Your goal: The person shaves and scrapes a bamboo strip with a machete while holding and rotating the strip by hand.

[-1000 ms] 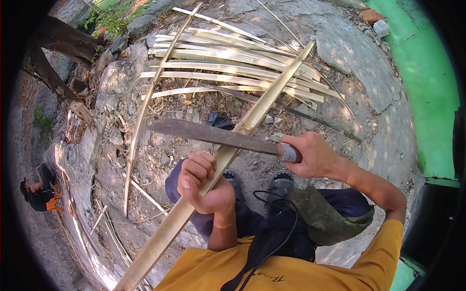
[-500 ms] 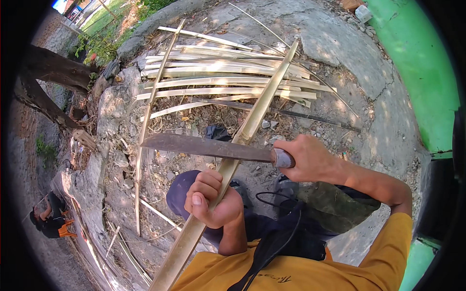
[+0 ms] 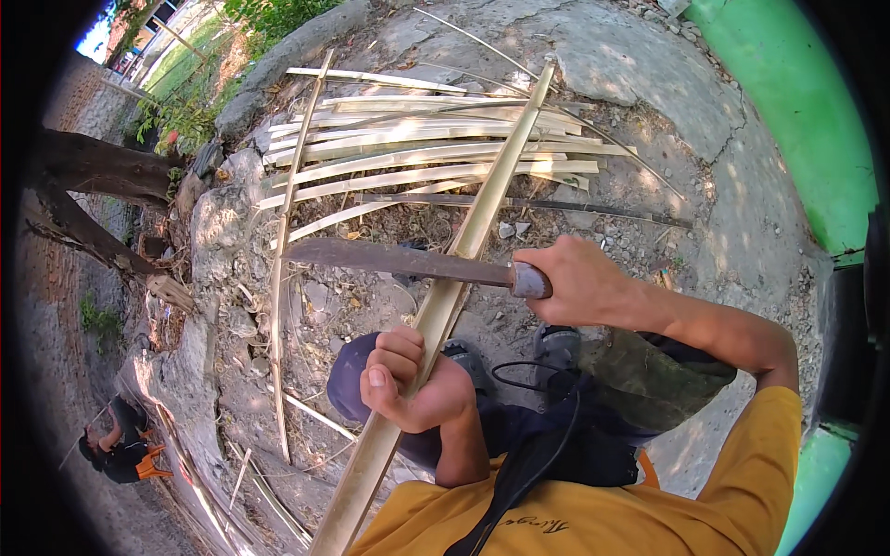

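A long split bamboo strip [image 3: 498,181] runs from the lower edge up across the middle, its hollow face showing. My left hand [image 3: 414,382] is closed round it above my left knee. In my right hand [image 3: 577,283] is the handle of a machete [image 3: 394,259]; its broad, dull blade points left and lies across the strip, a little beyond my left hand. How deep the edge sits on the bamboo I cannot tell. Beyond the blade, several pale split bamboo strips [image 3: 408,157] lie side by side on the ground.
A thin bamboo pole [image 3: 286,208] lies lengthwise left of the blade. Tree trunks [image 3: 102,167] and a broken concrete edge [image 3: 209,371] are on the left, where another person [image 3: 116,440] sits farther off. A green wall [image 3: 793,120] stands at right. A dark cord hangs over my lap.
The machete blade has shifted slightly up the strip, away from my left hand. My left hand keeps its hold. The whole view has tilted a little.
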Available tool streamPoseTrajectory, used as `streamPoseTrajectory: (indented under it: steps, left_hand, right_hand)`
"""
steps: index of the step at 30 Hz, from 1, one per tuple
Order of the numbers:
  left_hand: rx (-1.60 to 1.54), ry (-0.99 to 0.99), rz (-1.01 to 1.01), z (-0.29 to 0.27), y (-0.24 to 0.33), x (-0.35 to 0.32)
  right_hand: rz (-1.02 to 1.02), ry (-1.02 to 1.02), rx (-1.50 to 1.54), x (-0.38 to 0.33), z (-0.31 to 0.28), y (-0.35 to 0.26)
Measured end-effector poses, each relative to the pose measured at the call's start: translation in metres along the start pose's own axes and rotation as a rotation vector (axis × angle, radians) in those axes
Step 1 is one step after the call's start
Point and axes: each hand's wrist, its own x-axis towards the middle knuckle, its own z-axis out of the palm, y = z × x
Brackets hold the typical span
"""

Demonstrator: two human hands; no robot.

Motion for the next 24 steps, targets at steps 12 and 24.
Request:
streamPoseTrajectory:
  steps: [12, 24]
  left_hand:
    - [-0.085, 0.052, 0.052, -0.006, 0.019, 0.008]
    - [-0.099, 0.026, 0.017, -0.008, 0.016, 0.008]
  right_hand:
    - [0.215, 0.039, 0.060, 0.000, -0.003, 0.022]
    - [0.106, 0.026, 0.025, 0.002, 0.003, 0.016]
